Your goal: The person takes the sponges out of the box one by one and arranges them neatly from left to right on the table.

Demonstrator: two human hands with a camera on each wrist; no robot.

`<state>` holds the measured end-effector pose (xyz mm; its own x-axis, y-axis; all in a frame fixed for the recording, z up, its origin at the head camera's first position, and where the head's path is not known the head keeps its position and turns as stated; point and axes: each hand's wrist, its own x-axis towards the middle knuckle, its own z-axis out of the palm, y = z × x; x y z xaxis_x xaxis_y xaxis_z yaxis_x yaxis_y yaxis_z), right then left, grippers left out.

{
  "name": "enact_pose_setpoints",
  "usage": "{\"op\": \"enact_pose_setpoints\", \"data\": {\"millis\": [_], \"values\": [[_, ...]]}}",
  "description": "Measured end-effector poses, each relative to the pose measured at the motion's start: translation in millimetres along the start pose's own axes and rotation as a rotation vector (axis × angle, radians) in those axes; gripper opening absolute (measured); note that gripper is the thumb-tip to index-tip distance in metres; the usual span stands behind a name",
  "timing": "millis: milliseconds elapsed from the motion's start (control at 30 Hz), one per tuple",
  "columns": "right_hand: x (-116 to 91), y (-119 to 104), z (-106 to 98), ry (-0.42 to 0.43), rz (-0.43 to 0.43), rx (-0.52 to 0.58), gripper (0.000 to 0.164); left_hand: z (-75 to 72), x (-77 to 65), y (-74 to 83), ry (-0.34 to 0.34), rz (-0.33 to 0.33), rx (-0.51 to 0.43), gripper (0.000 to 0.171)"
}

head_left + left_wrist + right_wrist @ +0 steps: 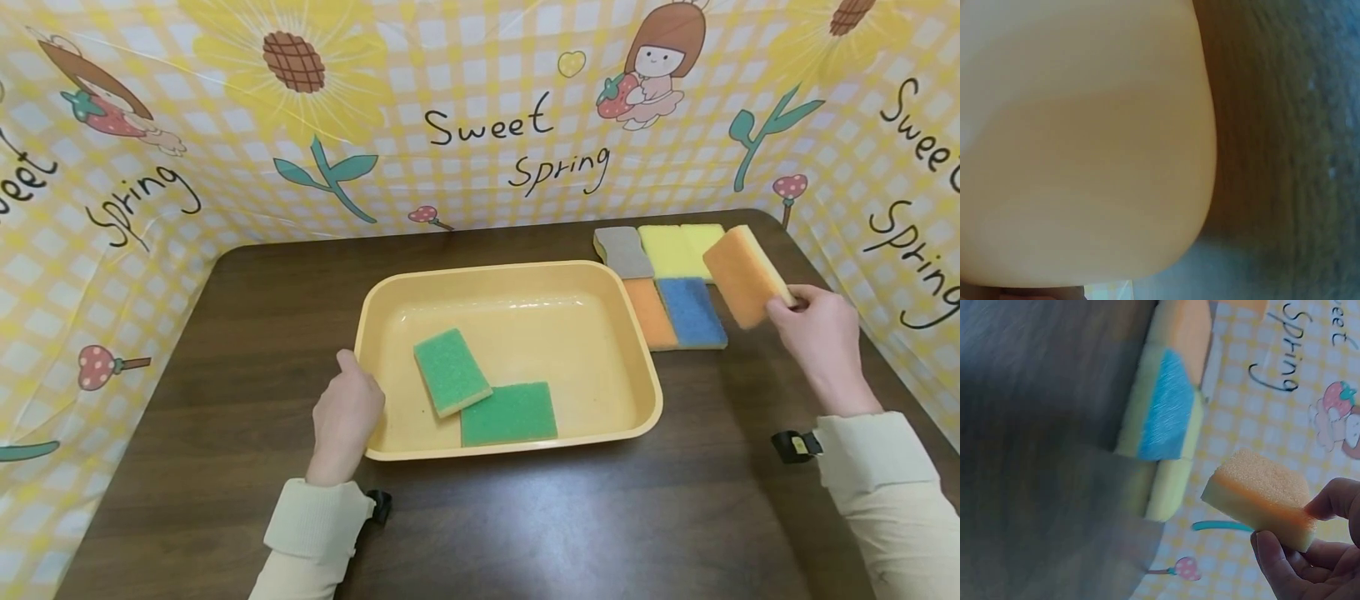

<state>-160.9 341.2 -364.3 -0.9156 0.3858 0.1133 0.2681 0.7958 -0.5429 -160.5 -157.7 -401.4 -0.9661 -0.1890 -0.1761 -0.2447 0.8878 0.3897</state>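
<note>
In the head view my right hand pinches an orange-and-pale-yellow sponge by its corner, held up at the right of the table. The right wrist view shows the same sponge between thumb and fingers. My left hand grips the left side of a pale yellow tray; its fingertips are hidden. Inside the tray lie two green sponges, one tilted with its corner over the other. The left wrist view is filled mostly by the tray's wall, blurred.
Right of the tray sit a grey sponge, two yellow sponges, an orange sponge and a blue sponge, side by side. A patterned cloth stands around the dark wooden table.
</note>
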Motion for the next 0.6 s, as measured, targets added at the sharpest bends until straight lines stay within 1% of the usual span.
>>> {"op": "enact_pose_setpoints", "data": {"millis": [200,433,600], "values": [[2.3,14.3,3.9,-0.044,0.053,-0.012,0.047,0.8,1.4,-1.7,0.0,0.005,0.007,0.028],[2.3,28.0,7.1,-0.056,0.072,-0.026,0.048,1.3,1.7,-1.9,0.007,0.012,0.007,0.028],[3.1,35.6,7.2,-0.085,0.1,-0.02,0.047,0.7,1.1,-1.1,0.003,0.01,0.001,0.029]]}}
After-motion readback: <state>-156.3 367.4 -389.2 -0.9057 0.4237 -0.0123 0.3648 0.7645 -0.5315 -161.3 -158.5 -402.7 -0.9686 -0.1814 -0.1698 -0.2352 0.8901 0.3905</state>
